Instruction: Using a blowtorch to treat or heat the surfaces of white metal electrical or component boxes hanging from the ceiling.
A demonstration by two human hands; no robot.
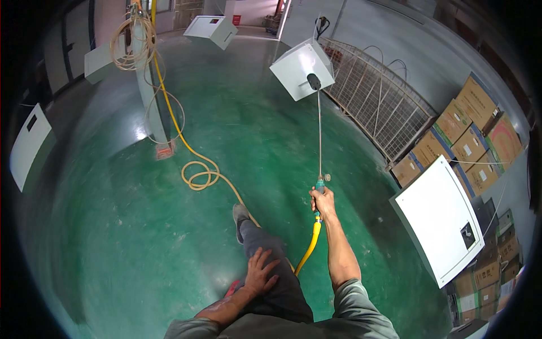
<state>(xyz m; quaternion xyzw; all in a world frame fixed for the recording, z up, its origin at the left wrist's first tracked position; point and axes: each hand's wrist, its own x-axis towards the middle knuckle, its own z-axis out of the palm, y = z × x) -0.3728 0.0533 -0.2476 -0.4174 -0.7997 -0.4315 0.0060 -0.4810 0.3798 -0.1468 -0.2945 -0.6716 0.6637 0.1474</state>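
Observation:
My right hand (pixel 323 201) is wrapped around the green handle of a long-necked gas torch (pixel 320 135). A small valve knob (pixel 327 177) sits just ahead of my fingers, and a yellow hose (pixel 309 248) runs from the handle's rear. The torch's dark head (pixel 314 82) overlaps the lower part of a white metal box (pixel 305 65) hanging ahead; whether they touch I cannot tell. No flame shows. My left hand (pixel 261 272) holds nothing, its fingers spread over my left thigh.
The yellow hose loops across the green floor (pixel 130 226). A post (pixel 148 96) carries a coiled hose (pixel 132 42). White panels (pixel 443 220) (pixel 31 148) hang on both sides, another white box (pixel 212 29) farther off. At right stand a wire-mesh cage (pixel 375 93) and stacked cartons (pixel 451 121).

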